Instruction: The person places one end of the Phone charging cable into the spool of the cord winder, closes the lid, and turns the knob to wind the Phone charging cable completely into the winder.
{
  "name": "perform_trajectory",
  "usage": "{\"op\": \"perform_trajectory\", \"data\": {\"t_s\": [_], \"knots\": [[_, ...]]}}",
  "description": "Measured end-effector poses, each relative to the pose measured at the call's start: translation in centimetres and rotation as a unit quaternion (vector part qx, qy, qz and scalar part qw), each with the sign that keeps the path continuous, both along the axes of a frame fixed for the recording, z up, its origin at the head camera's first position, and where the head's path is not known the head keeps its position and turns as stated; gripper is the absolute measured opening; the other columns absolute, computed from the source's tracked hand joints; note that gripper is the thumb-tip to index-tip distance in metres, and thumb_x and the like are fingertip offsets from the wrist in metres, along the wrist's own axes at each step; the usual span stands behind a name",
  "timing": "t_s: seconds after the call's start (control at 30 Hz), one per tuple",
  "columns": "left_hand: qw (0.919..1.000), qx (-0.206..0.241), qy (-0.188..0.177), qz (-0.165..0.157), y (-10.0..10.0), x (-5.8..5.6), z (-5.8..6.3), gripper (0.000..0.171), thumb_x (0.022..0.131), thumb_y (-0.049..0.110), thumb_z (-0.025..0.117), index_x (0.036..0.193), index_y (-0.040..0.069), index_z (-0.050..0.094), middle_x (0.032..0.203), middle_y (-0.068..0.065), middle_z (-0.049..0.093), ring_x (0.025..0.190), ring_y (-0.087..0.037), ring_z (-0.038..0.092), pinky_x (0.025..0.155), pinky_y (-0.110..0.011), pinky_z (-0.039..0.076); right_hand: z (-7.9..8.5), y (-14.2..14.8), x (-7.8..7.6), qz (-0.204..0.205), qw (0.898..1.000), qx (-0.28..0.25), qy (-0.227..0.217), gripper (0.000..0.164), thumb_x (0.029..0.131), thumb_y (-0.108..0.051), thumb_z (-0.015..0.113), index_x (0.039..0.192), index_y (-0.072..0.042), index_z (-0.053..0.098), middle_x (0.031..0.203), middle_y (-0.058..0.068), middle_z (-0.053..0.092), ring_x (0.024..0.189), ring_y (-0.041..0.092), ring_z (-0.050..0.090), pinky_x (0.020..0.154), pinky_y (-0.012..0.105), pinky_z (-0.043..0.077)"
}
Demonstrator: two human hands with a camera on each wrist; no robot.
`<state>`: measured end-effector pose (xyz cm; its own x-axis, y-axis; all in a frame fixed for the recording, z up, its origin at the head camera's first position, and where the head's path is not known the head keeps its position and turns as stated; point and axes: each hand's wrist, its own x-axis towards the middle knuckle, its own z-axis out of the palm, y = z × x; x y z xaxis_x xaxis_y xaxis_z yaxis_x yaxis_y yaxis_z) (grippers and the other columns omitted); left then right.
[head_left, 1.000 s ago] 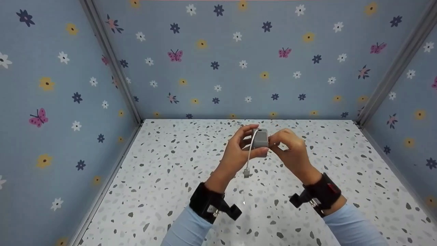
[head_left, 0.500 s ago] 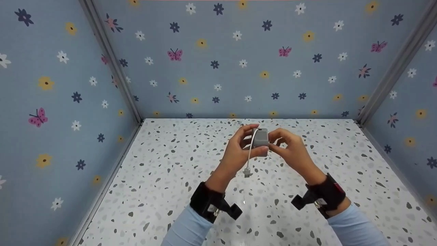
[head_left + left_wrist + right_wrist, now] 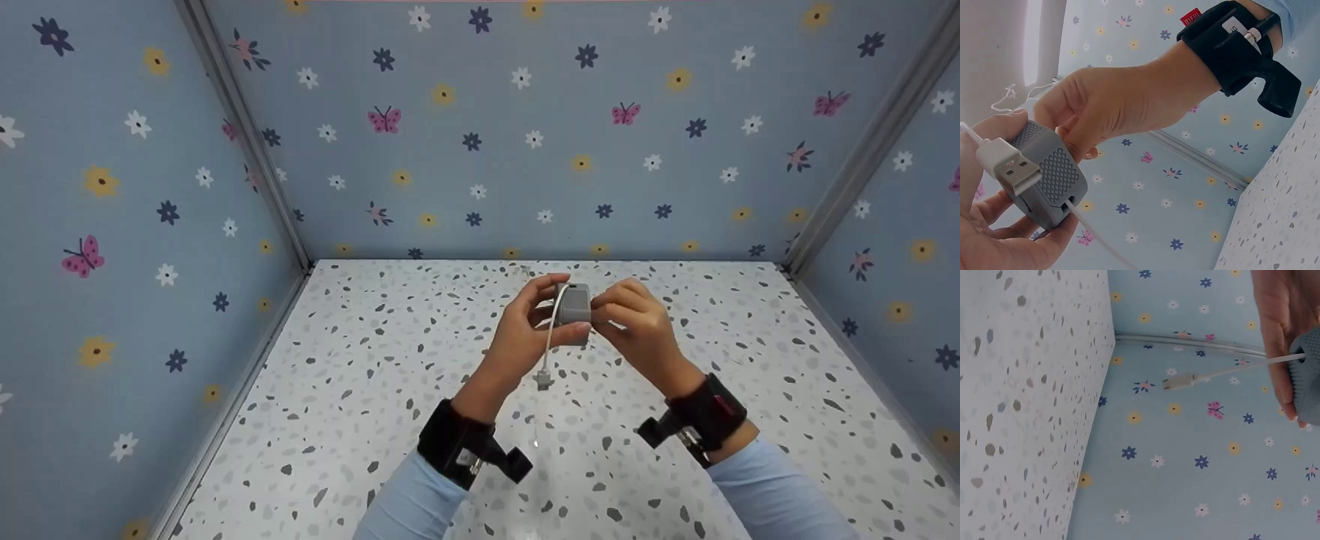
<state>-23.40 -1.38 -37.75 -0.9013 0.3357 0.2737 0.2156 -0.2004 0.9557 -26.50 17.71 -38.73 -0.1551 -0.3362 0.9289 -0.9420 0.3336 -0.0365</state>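
Note:
My left hand [image 3: 521, 330] holds a small grey charger case [image 3: 575, 304] between thumb and fingers, above the table. The left wrist view shows diamond texture on the case [image 3: 1058, 174] and a slot at its edge. A white cable [image 3: 553, 322] leaves that slot and hangs down to a USB plug [image 3: 543, 379], which also dangles in the right wrist view. My right hand [image 3: 637, 322] is at the right side of the case, fingers curled, thumb and fingertips pinching there. What those fingertips meet is hidden behind the case in the left wrist view.
A white speckled table [image 3: 360, 420] lies below both hands. Blue walls [image 3: 480, 150] with flowers and butterflies close in the back and both sides. Black wrist straps [image 3: 457, 446] with small camera mounts sit on both wrists.
My right hand has twisted at the side of the case, its wrist swinging out to the right and back again. The left hand and the case have stayed nearly still.

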Motion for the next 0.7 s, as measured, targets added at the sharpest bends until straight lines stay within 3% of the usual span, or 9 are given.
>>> {"op": "perform_trajectory", "data": {"t_s": [0.1,0.2,0.27,0.33,0.4,0.47,0.57,0.63,0.7], "knots": [[1.0000,-0.002,-0.003,-0.003,0.0,0.0,0.0,0.062,0.084,0.012,0.075,0.139,0.020,0.048,0.138,-0.010,0.049,0.116,-0.022,0.058,0.085,-0.034,0.055,0.0,-0.1,-0.3,-0.019,0.996,0.010,0.087,0.024,0.092,-0.006,0.065,0.068,-0.004,0.065,0.079,0.008,0.066,0.074,0.025,0.056,0.066,0.033,0.047],[1.0000,-0.001,-0.008,-0.003,-0.1,0.0,0.0,0.060,0.085,0.013,0.074,0.139,0.020,0.048,0.138,-0.010,0.049,0.114,-0.022,0.059,0.085,-0.034,0.055,-0.1,-0.2,-0.3,-0.041,0.994,0.020,0.100,0.025,0.094,-0.008,0.062,0.069,-0.004,0.064,0.080,0.008,0.066,0.073,0.024,0.056,0.063,0.034,0.047],[0.9999,0.000,-0.011,0.001,-0.2,-0.1,0.0,0.060,0.086,0.013,0.074,0.139,0.021,0.049,0.137,-0.010,0.049,0.113,-0.022,0.059,0.085,-0.034,0.055,-0.1,-0.2,0.0,-0.048,0.997,0.026,0.050,0.019,0.092,-0.004,0.063,0.073,-0.004,0.065,0.084,0.008,0.066,0.075,0.023,0.056,0.065,0.031,0.047],[0.9999,0.001,-0.013,0.005,-0.3,-0.1,0.1,0.060,0.086,0.013,0.074,0.139,0.020,0.049,0.136,-0.010,0.050,0.114,-0.022,0.059,0.086,-0.034,0.055,0.1,-0.2,0.4,-0.051,0.997,0.018,-0.048,0.008,0.090,0.000,0.065,0.082,-0.003,0.065,0.088,0.009,0.065,0.078,0.020,0.056,0.066,0.025,0.047],[0.9999,-0.003,-0.010,0.010,-0.3,-0.2,0.1,0.060,0.085,0.013,0.075,0.138,0.021,0.049,0.136,-0.009,0.050,0.115,-0.022,0.059,0.086,-0.034,0.055,0.5,-0.3,1.0,-0.049,0.982,-0.005,-0.185,0.006,0.090,0.002,0.064,0.094,-0.001,0.062,0.094,0.008,0.063,0.081,0.017,0.057,0.067,0.021,0.046],[0.9998,-0.008,-0.009,0.014,-0.3,-0.2,0.2,0.061,0.084,0.013,0.076,0.138,0.021,0.049,0.136,-0.009,0.051,0.116,-0.022,0.058,0.087,-0.035,0.055,1.2,-0.3,1.6,-0.037,0.940,-0.040,-0.335,0.012,0.092,0.000,0.061,0.104,0.001,0.056,0.096,0.008,0.060,0.080,0.015,0.057,0.063,0.018,0.045],[0.9997,-0.012,-0.004,0.020,-0.2,-0.1,0.3,0.062,0.083,0.013,0.077,0.138,0.021,0.050,0.136,-0.010,0.050,0.117,-0.023,0.058,0.088,-0.036,0.055,2.4,-0.3,2.3,-0.008,0.849,-0.068,-0.523,0.016,0.099,-0.007,0.054,0.110,0.003,0.050,0.096,0.004,0.055,0.076,0.011,0.056,0.059,0.018,0.045],[0.9997,-0.011,-0.005,0.021,-0.1,-0.1,0.2,0.062,0.083,0.012,0.077,0.138,0.021,0.050,0.136,-0.009,0.050,0.118,-0.023,0.058,0.088,-0.036,0.055,3.0,-0.3,2.5,0.025,0.791,-0.064,-0.608,0.015,0.101,-0.011,0.050,0.109,0.002,0.050,0.092,0.002,0.054,0.073,0.009,0.053,0.058,0.019,0.044],[0.9998,-0.009,-0.008,0.018,0.0,-0.1,0.2,0.062,0.083,0.013,0.077,0.138,0.021,0.049,0.136,-0.009,0.050,0.118,-0.022,0.057,0.088,-0.036,0.055,3.5,-0.1,2.6,0.059,0.748,-0.050,-0.659,0.015,0.102,-0.013,0.047,0.107,0.001,0.051,0.088,0.000,0.053,0.072,0.006,0.052,0.060,0.018,0.043]]}}
